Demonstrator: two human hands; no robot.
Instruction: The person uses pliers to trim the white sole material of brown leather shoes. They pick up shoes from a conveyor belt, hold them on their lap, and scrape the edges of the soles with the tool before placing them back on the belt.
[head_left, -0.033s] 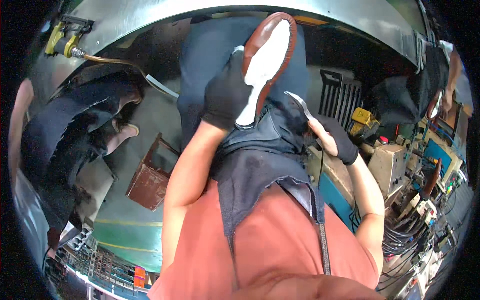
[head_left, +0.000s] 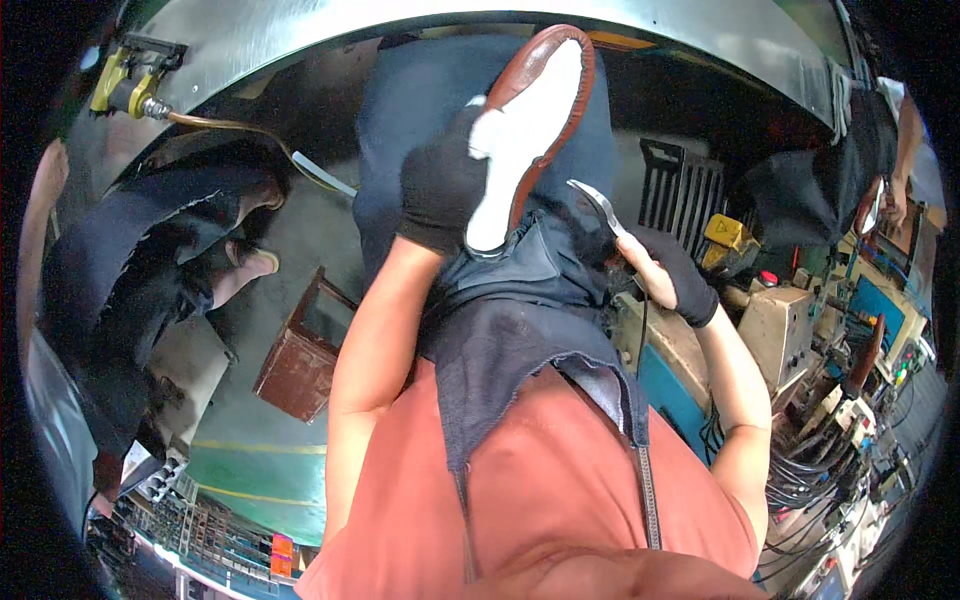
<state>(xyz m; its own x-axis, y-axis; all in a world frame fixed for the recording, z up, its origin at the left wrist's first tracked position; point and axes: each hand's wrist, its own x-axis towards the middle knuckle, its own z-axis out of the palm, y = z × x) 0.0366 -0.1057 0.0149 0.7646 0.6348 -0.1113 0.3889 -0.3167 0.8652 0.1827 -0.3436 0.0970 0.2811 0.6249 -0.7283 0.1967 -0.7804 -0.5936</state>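
A brown shoe lies sole up over my lap, toe pointing away and its white underside facing me. My left hand, in a black glove with whitish fingertips, grips the shoe's left side. Its thumb tip rests at the edge of the white sole; the other fingers are mostly hidden. To the right of the shoe, my right hand, also black-gloved with a bare thumb showing, is closed around a silver hand tool. That tool has a curved, pointed metal end, apart from the shoe. Its handle is hidden in my hand.
A metal bench edge curves across ahead, with a yellow-black air tool and hose at left. A brown wooden stool stands on the left. Machine boxes and cables crowd the right. Other people sit at both sides.
My left hand has shifted left, from across the sole's narrow middle to the shoe's edge, baring more white. The shoe's heel end has moved slightly left. My right hand and its tool have barely moved.
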